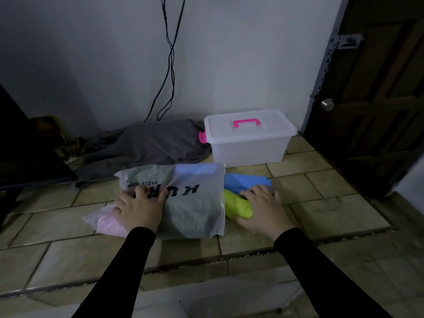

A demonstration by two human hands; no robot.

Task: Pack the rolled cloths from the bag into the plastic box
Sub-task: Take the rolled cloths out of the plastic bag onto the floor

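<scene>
Frosted plastic bag (192, 203) lying flat on the tiled floor (321, 180), mouth facing right, a pink roll (110, 223) showing through at the left end. Left hand (140, 210) spread flat on top, fingers straight, probably pinning the bag so it doesn't slide while stuff gets pulled out. Right hand (261, 207) wrapped around the lime-green roll (237, 206) poking out of the opening, blue roll (246, 182) just beyond it, also half out. Plastic box (249, 143) sitting farther back near the wall, lid on and pink handle (246, 123) folded down, so nothing packed yet by the looks of it. Needs opening before any roll goes in. Grey cloth heap (149, 145) dumped left of the box, cables (169, 58) dangling above.
</scene>
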